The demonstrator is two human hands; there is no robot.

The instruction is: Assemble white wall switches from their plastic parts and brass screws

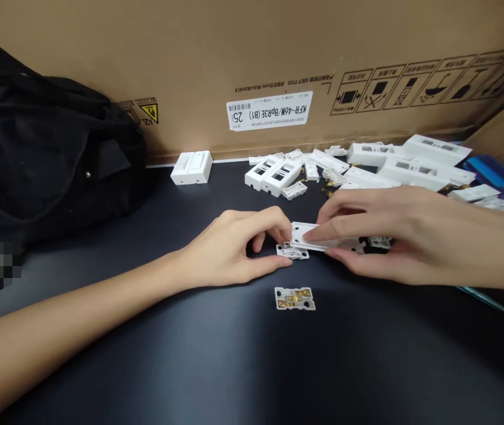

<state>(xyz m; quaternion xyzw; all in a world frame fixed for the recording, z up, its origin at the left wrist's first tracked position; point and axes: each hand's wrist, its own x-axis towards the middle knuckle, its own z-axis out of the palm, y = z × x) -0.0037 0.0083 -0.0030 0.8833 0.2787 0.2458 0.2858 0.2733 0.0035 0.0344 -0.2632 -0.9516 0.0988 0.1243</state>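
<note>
My left hand [238, 245] closes its thumb and fingers at the left end of a small white plastic switch base [293, 252]. My right hand [380, 233] grips a flat white plastic plate [302, 234] with small holes, its fingers on top and its thumb beneath the near edge. The plate's left end overlaps the small base, and the right hand covers much of the plate. Another small white piece [380, 242] shows partly under the right hand. Nearer to me lies a white base with brass contacts [295, 298], flat on the dark table.
A pile of white switch housings [411, 162] and loose parts lies at the back right, with a blue-handled screwdriver [493, 177] beside it. A white double switch [192, 167] stands at back left. A black bag [52, 141] fills the left; a cardboard box [181, 71] walls the back.
</note>
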